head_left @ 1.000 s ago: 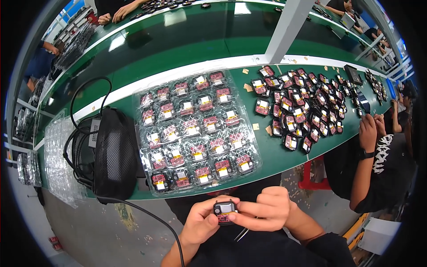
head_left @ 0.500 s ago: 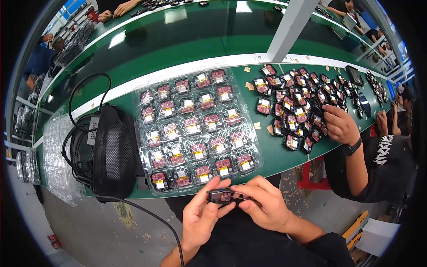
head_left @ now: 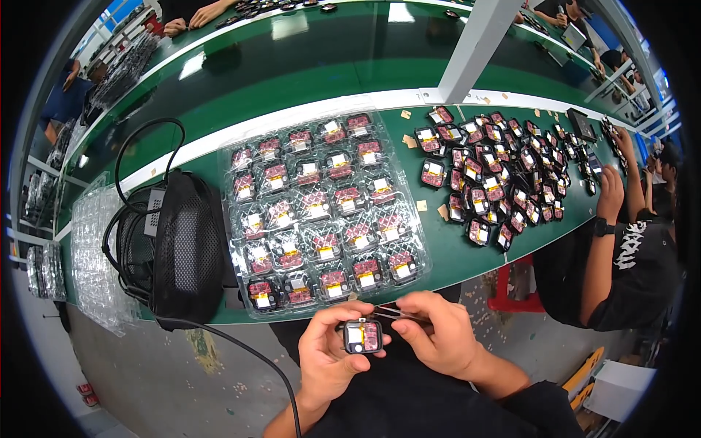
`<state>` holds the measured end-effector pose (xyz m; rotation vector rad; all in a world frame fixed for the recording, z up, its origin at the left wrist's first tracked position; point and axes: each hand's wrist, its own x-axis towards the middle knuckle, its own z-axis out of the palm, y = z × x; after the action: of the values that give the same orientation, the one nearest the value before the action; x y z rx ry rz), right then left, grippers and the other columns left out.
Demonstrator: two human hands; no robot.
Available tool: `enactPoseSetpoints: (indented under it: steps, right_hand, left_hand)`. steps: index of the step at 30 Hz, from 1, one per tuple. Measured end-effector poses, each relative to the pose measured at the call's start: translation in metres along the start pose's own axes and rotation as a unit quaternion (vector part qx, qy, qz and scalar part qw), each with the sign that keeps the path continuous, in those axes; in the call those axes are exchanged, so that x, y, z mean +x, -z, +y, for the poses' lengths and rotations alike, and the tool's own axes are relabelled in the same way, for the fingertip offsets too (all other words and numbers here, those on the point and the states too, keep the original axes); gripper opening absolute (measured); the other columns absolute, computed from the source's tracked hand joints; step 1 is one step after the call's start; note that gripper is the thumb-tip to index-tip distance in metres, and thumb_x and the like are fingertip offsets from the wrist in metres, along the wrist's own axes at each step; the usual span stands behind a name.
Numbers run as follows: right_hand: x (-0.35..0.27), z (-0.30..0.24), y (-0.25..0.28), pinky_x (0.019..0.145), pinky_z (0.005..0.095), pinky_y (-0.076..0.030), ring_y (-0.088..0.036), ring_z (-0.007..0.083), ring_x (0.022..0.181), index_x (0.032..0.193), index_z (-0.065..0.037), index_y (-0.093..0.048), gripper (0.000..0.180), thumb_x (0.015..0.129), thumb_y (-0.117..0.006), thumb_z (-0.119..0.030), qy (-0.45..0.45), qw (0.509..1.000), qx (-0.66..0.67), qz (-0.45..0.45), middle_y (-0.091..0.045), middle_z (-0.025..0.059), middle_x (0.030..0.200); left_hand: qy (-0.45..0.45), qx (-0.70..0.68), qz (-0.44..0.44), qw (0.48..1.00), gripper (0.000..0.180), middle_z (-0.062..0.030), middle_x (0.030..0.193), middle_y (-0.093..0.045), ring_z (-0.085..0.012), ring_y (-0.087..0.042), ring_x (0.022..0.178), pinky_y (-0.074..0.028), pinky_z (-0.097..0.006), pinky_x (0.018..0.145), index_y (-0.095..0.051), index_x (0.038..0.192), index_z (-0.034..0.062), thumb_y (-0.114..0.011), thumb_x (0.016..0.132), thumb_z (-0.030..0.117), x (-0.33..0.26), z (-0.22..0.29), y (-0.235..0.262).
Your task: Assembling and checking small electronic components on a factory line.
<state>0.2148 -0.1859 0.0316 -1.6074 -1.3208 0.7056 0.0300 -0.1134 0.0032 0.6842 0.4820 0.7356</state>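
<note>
Between the fingers and thumb of my left hand [head_left: 321, 358] is a small black-framed electronic module [head_left: 363, 337], its face with a pink-red board, white label and yellow strip turned up. My right hand [head_left: 445, 339] is closed on a pair of thin metal tweezers [head_left: 400, 314], whose tips reach to the module's upper edge. Just beyond both hands lies a clear plastic blister tray [head_left: 415, 230], its pockets holding rows of similar modules. Whether the tweezer tips touch the module I cannot tell.
Right of the tray, a heap of modules [head_left: 489, 175] covers the green bench. A black mesh bag [head_left: 191, 248] with cables stands to the left, beside stacked clear trays [head_left: 95, 248]. A co-worker's arm [head_left: 600, 255] reaches in at the right; a grey post [head_left: 478, 55] rises behind.
The module in my left hand has tilted so its labelled face shows. My right hand's tweezers have shifted to its upper edge. The co-worker's hand has moved away from the heap.
</note>
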Motion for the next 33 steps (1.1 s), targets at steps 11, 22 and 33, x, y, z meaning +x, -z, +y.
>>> enactPoseSetpoints:
  steps: [11,22,33]
  right_hand:
    - [0.001,0.012,-0.003,0.049,0.0257,-0.044,-0.058,0.0112,0.059,0.101,-0.004,-0.074,0.028,0.08,-0.085,-0.018,0.26,0.931,-0.248,0.057,-0.069,0.0005,0.087]
    - [0.003,0.016,-0.006,0.054,0.0307,-0.054,-0.069,0.0204,0.063,0.096,-0.003,-0.072,0.022,0.079,-0.084,-0.009,0.2,0.973,-0.109,0.044,-0.072,0.0059,0.081]
    - [0.001,0.017,-0.005,0.051,0.0335,-0.052,-0.068,0.0228,0.06,0.094,-0.004,-0.071,0.018,0.082,-0.082,-0.009,0.164,0.982,-0.085,0.025,-0.07,0.0064,0.079]
  left_hand:
    - [-0.058,0.079,0.032,0.995,0.068,-0.017,0.138,-0.053,-0.0295,-0.067,0.118,-0.054,-0.039,0.102,-0.058,0.125,-0.0002,-0.093,0.076,0.031,0.0,-0.009,0.005]
    - [-0.062,0.082,0.019,0.995,0.067,-0.0176,0.14,-0.05,-0.0294,-0.067,0.118,-0.055,-0.039,0.102,-0.058,0.126,-0.0016,-0.093,0.076,0.026,0.0,-0.008,0.004]
    - [-0.067,0.08,0.029,0.994,0.065,-0.018,0.139,-0.049,-0.0294,-0.068,0.117,-0.056,-0.039,0.101,-0.057,0.124,-0.0015,-0.093,0.076,0.023,0.0,-0.009,0.004]
